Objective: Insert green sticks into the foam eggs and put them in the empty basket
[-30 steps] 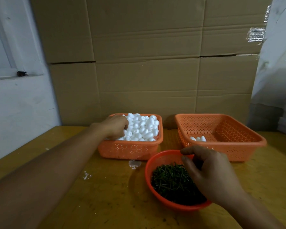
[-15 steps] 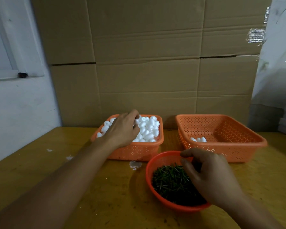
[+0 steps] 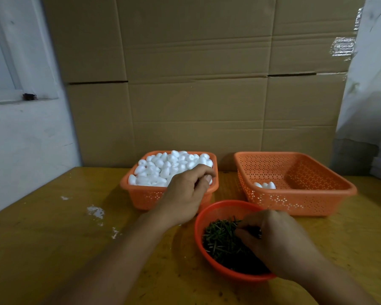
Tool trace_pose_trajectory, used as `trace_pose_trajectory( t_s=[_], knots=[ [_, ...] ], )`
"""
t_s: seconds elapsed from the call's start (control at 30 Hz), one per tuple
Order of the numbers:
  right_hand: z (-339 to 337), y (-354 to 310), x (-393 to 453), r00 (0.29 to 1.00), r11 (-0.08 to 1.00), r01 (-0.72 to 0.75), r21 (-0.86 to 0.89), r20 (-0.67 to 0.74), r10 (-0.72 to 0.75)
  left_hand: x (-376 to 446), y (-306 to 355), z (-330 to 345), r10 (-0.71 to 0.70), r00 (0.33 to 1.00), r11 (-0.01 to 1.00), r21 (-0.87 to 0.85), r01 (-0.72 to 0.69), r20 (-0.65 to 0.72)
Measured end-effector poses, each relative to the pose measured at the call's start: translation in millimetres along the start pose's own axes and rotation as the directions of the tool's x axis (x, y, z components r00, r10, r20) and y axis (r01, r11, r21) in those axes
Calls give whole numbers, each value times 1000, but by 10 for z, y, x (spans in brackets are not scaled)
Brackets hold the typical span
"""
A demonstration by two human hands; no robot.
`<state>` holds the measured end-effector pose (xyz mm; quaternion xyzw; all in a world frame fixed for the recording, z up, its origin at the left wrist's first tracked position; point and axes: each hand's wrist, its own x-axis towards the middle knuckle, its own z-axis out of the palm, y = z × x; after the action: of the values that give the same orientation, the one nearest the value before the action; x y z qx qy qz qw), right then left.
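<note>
Left hand [image 3: 185,194] withdrew holding foam egg [image 3: 209,178]; right hand [image 3: 273,241] in green sticks [image 3: 220,241].

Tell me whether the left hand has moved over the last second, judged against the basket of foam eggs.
Yes. The left hand was dug into the basket of foam eggs at its left side; it now sits at the near right corner, drawn back toward the person, pinching a foam egg.

Left hand [image 3: 186,195] back from the egg basket [image 3: 145,198], egg pinched.
</note>
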<state>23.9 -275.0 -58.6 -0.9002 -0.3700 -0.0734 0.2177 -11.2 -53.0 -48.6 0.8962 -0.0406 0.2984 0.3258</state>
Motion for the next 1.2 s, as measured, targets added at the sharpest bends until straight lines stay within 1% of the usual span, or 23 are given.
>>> trace_pose_trajectory(
  t_s=[0.07, 0.13, 0.17, 0.23, 0.33, 0.47, 0.57, 0.77, 0.83, 0.9, 1.03, 1.1, 1.2],
  knots=[
    [0, -5, -2, 999, 998, 4, -62, 44, -1, -22, 34, -4, -89, 989, 977, -181, 109, 118],
    [-2, -10, -6, 997, 994, 9, -107, 81, 0, -49, 60, 9, -90, 970, 930, -330, 164, 227],
    [-2, -14, -3, 995, 992, 11, -126, 99, 1, -58, 75, 18, -81, 965, 914, -368, 172, 250],
    [0, -29, 7, 990, 987, 14, -159, 139, 8, -61, 116, 31, -73, 964, 898, -402, 175, 256],
    [27, -60, 34, 981, 984, 8, -180, 193, 27, -49, 148, 56, -83, 962, 895, -405, 187, 260],
    [73, -92, 47, 975, 982, 22, -185, 220, 19, -58, 169, 81, -86, 968, 907, -384, 174, 235],
    [76, -100, 55, 973, 987, 20, -159, 228, 17, -60, 195, 71, -93, 967, 872, -451, 193, 235],
    [101, -90, 43, 986, 987, 7, -158, 166, 20, -72, 270, 59, -55, 966, 847, -502, 178, 251],
    [106, -78, 34, 992, 984, -3, -179, 126, 26, -72, 289, 72, -73, 962, 802, -557, 213, 264],
    [108, -66, 25, 995, 981, 0, -193, 97, 19, -74, 300, 74, -74, 951, 733, -631, 255, 299],
    [110, -64, 6, 998, 982, 8, -190, 55, 3, -85, 310, 72, -32, 928, 596, -738, 316, 371],
    [106, -64, 1, 1000, 984, 1, -180, 13, 1, -83, 328, 64, -36, 923, 558, -759, 337, 383],
    [87, -68, 2, 996, 990, -12, -141, -86, -1, -81, 349, 46, -61, 920, 534, -766, 358, 387]
  ],
)
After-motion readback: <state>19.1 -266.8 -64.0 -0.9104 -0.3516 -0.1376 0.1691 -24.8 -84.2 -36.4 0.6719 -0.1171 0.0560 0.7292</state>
